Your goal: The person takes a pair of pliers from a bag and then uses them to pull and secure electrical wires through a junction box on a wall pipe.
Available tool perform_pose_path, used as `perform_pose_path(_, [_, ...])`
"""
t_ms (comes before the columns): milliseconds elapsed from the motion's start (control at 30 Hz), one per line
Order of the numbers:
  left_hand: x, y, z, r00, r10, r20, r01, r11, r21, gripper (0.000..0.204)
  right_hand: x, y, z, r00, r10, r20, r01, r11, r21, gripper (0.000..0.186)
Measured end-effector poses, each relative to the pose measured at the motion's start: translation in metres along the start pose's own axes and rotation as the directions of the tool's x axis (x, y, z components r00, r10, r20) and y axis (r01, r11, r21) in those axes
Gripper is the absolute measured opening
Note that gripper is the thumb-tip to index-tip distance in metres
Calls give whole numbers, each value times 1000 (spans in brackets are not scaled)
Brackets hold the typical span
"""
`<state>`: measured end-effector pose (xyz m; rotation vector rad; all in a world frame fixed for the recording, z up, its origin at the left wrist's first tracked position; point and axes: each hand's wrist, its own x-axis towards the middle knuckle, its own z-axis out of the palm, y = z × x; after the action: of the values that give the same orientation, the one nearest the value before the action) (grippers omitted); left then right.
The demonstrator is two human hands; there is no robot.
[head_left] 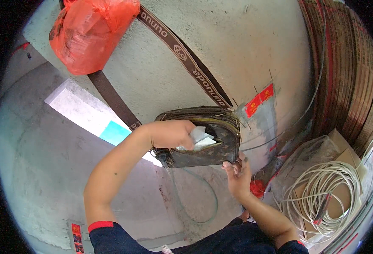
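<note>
A dark brown patterned shoulder bag (186, 159) hangs against the wall by a wide brown strap (165, 34), its brass zip undone along the top. My left hand (174, 133) reaches over the opening from the left, fingers closed on a white and clear plastic packet (200, 137) that sticks out of the bag. What else lies inside is hidden by the hand and the packet. My right hand (238, 175) grips the bag's lower right corner from below, fingers curled at its edge.
An orange-red plastic bag (94, 36) hangs at the upper left beside the strap. On the right, a coil of white cable (322, 194) lies on cardboard (347, 161), below stacked brown boards (343, 63). A red sticker (259, 100) is on the rough wall.
</note>
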<state>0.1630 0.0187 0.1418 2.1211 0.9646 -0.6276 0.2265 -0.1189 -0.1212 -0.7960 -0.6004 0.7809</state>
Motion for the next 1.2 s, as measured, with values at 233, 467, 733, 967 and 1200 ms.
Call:
perform_pose_path(233, [4,43,16,963,-3,268,-203,646,736,33,2,-3,2,997,-56,-49,55,998,-31,48])
perform_pose_path(467, [6,59,24,877,-445,180,288,788,544,58,-5,0,6,997,55,-52,-54,998,19,49])
perform_pose_path(733, [7,42,29,967,-238,91,149,818,555,46,-6,-1,6,997,-68,-42,65,995,-78,50])
perform_pose_path(967, [9,42,27,829,-518,208,488,854,184,21,-13,7,0,998,-58,5,58,996,-63,50])
perform_pose_path(1200, [9,25,25,874,-470,122,411,850,329,43,-16,-3,9,998,-70,-1,70,996,45,48])
